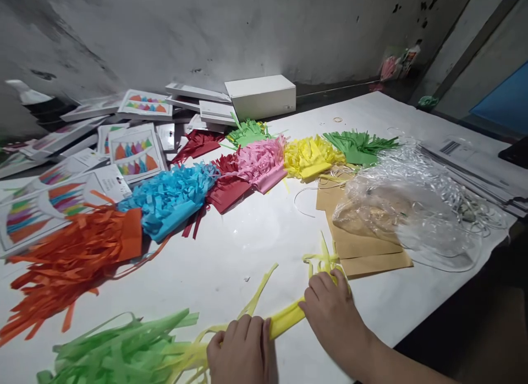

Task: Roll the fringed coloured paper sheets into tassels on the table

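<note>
A strip of yellow fringed tissue paper (285, 319) lies across the near part of the table, its loose cut strands spreading at both ends. My left hand (240, 351) presses on its left part with the fingers curled over it. Farther right, my right hand (330, 304) closes round the other end, where thin yellow strands stick out past the fingertips. Between the hands the folded middle band of the paper shows. Beside my left hand lies a pile of light green fringed tissue paper (119, 348), with yellow strands resting over its edge.
Tassel bundles in orange (82, 252), blue (171, 199), red (226, 188), pink (264, 161), yellow (312, 157) and green (358, 146) run across the table. Printed packages (136, 150) and a white box (262, 95) stand behind. Clear plastic bags (396, 208) cover brown paper (367, 252) at right.
</note>
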Available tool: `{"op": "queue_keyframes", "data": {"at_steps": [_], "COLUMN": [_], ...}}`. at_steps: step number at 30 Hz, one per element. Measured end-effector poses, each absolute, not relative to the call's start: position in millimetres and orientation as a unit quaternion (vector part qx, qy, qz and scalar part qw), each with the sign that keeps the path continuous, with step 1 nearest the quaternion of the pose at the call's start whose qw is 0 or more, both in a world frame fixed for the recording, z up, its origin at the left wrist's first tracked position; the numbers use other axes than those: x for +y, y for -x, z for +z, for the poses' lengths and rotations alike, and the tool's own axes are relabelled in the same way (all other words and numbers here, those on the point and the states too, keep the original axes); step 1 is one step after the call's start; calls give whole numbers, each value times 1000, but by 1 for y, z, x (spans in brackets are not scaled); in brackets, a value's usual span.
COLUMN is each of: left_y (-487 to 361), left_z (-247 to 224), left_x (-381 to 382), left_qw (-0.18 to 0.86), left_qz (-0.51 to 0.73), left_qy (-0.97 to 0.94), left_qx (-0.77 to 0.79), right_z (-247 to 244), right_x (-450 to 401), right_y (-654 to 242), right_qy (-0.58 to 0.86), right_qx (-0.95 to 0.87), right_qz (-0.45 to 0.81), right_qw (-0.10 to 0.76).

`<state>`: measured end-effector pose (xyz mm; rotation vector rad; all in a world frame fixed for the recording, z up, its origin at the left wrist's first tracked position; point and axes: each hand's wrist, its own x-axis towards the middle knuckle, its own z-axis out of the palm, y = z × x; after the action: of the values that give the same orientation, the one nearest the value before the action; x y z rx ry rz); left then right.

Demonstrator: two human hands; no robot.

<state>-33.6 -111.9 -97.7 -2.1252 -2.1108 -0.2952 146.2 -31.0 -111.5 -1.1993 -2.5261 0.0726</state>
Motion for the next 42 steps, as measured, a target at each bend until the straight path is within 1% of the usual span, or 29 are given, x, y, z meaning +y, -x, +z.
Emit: {"op": "queue_keyframes", "data": {"at_steps": [2, 4, 6, 8, 11, 14, 19, 23, 30, 32, 35, 37, 39, 42], "left_y": [30, 28, 31, 37, 47, 48, 38, 41, 46, 47, 52, 58, 65, 69], "left_z": [-93, -90, -91, -96, -107, -110, -103, -101, -103, -103, -102, -100, -98, -93], "left_x": [-106, -103, -104, -106, -111, -111, -103, -100, -104, -105, -106, -106, -107, -108], "left_qw": [68, 69, 79, 87, 52, -22, -102, -119, -111, -100, -61, -26, 6, 33], "left_qz": [-73, -54, -62, -100, -152, -167, -144, -141, -234, -242, -222, -194, -167, -127], "left_qy": [704, 690, 679, 702, 757, 744, 700, 709, 737, 747, 783, 814, 838, 861], "left_qx": [-703, -718, -727, -700, -633, -647, -692, -681, -624, -612, -578, -546, -520, -492], "right_z": [-109, -106, -103, -100, -96, -92, -77, -64, -69, -75, -83, -85, -85, -82], "right_x": [-30, -30, -30, -28, -21, -11, 7, 12, 12, 11, 6, 3, 1, -1], "right_y": [-143, -144, -146, -148, -150, -150, -149, -148, -155, -159, -166, -171, -174, -177], "right_qy": [442, 434, 385, 333, 330, 338, 320, 307, 269, 240, 186, 156, 127, 103], "right_qx": [-883, -884, -901, -920, -927, -927, -929, -928, -929, -939, -960, -968, -974, -981], "right_qz": [17, 17, 31, 59, 105, 136, 179, 210, 246, 230, 147, 92, 60, 53], "right_qw": [158, 174, 198, 200, 145, 90, 46, 35, 59, 85, 148, 173, 176, 159]}}
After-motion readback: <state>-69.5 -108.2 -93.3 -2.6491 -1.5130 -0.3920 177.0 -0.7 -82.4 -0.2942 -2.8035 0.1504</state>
